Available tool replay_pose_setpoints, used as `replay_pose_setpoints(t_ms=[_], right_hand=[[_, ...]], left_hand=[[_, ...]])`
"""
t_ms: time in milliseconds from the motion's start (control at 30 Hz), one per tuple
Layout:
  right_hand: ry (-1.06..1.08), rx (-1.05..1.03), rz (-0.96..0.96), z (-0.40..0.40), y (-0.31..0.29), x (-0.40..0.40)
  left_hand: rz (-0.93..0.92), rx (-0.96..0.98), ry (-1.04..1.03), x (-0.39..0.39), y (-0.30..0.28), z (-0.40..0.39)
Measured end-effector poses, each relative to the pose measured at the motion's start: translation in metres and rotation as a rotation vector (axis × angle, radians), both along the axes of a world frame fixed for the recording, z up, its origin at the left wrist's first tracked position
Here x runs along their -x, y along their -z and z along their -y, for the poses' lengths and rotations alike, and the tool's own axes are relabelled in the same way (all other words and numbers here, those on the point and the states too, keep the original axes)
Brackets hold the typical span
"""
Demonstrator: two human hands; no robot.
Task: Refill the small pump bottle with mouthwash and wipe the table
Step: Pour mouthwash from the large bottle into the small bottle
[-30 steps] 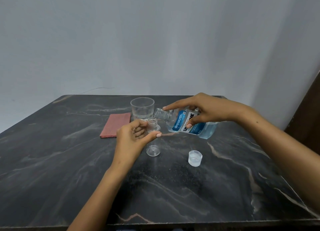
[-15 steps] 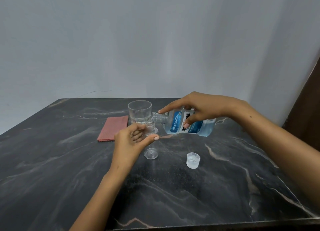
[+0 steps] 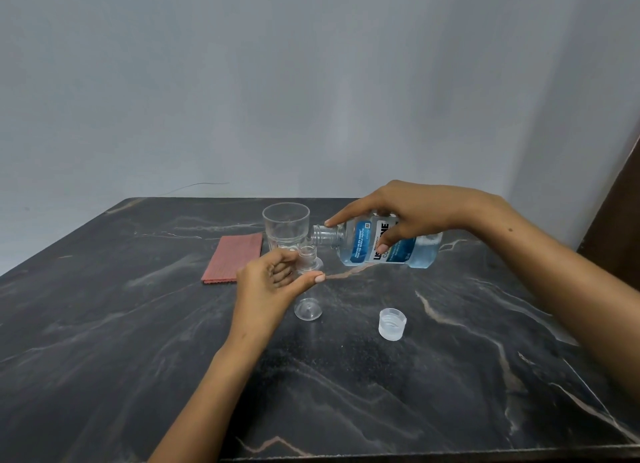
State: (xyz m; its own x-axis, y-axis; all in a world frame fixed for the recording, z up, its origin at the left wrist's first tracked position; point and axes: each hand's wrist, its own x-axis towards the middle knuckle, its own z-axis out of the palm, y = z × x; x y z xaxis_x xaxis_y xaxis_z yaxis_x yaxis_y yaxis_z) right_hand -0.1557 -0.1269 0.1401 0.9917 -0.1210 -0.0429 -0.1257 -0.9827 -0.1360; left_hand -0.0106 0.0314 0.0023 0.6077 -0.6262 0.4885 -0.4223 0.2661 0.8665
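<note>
the small pump bottle (image 3: 307, 260) stands open-necked on the dark bench (image 3: 450, 376) in the left grip (image 3: 273, 286), fingers curled round it. the right grip (image 3: 408, 213) clasps the tilted mouthwash bottle (image 3: 374, 246), mouth just above the small neck. a clear glass (image 3: 286, 228), red cloth (image 3: 233, 258) and two loose caps (image 3: 392, 324) lie nearby.

A plain pale grey wall (image 3: 242, 81) rises behind the dark marble-patterned table (image 3: 450, 376); a dark brown wooden panel (image 3: 620, 199) stands at far right

A plain room at home, likely — dark marble-patterned table (image 3: 450, 376) against a bare grey wall (image 3: 311, 81).
</note>
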Motion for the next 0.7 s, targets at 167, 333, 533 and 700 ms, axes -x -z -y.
replay_pose_setpoints(t_ms=[167, 333, 533, 700], right_hand=[[-0.007, 0.007, -0.014, -0.0001, -0.0005, -0.0004], [-0.006, 0.010, -0.024, -0.0003, -0.0036, -0.0012], [-0.008, 0.015, -0.036, 0.0010, -0.0053, -0.0052], [-0.006, 0.025, -0.042, 0.0019, -0.0065, -0.0073]], left_hand=[[-0.011, -0.003, 0.007, -0.0017, 0.0022, 0.0012], [0.004, -0.011, 0.010, -0.0035, 0.0034, 0.0017], [0.037, -0.022, 0.012, -0.0047, 0.0042, 0.0012], [0.047, -0.028, 0.026, -0.0052, 0.0041, -0.0006]])
